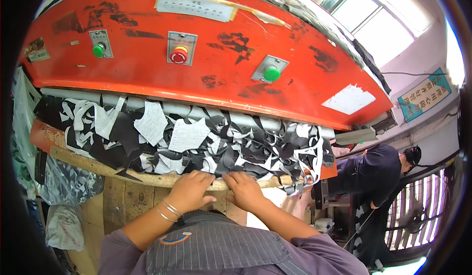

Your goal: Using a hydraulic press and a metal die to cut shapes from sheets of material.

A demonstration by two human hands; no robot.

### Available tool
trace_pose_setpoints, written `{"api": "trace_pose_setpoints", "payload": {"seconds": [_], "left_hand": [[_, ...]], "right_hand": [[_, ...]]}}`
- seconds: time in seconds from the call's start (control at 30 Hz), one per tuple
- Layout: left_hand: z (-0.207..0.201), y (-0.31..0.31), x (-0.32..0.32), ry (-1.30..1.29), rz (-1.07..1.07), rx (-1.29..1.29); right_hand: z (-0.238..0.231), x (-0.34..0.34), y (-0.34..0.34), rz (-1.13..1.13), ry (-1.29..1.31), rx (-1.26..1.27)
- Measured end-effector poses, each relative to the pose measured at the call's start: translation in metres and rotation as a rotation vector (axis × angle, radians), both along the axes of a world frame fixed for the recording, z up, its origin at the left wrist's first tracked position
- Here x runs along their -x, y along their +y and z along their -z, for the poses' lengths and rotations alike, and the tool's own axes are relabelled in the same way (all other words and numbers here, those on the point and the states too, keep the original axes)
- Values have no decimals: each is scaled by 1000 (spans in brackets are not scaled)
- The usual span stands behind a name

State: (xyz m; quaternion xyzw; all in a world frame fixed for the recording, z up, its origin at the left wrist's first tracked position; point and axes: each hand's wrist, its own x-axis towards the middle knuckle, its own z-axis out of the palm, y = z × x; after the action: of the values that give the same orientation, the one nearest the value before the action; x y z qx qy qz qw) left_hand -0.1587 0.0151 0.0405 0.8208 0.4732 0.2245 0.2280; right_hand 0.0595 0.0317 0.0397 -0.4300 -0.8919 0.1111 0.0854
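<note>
My left hand (191, 191) and my right hand (244, 190) lie side by side on the pale wooden edge (152, 178) in front of me. Their fingers are stretched forward, with nothing held in either. Just past the fingertips spreads a heap of black and light grey cut sheet scraps (231, 149), in strips and odd shapes. Two larger grey pieces, a grey cut piece (151, 122) and a second grey cut piece (189, 135), lie on top. A dark pointed scrap (129, 175) hangs over the edge to the left.
Beyond the heap stands a red machine front (216, 83) with a green button (99, 50), a red stop button (179, 55) and another green button (271, 74). Clear plastic bags (66, 181) of scraps sit at left. A person in dark clothes (373, 169) bends at right.
</note>
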Motion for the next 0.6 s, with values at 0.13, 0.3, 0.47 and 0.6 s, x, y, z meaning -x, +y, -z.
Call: {"api": "trace_pose_setpoints", "payload": {"seconds": [0.13,0.3,0.47,0.6], "left_hand": [[8,-5,-28,94,-161,-58],[4,2,-37,21,-223,-54],[-17,25,-36,107,-135,179],[-42,83,-32,-45,-173,276]], "right_hand": [[18,-4,6,62,46,-15],[23,-11,21,23,45,-52],[4,-34,57,-197,-5,183],[-44,-45,155,-39,135,459]]}}
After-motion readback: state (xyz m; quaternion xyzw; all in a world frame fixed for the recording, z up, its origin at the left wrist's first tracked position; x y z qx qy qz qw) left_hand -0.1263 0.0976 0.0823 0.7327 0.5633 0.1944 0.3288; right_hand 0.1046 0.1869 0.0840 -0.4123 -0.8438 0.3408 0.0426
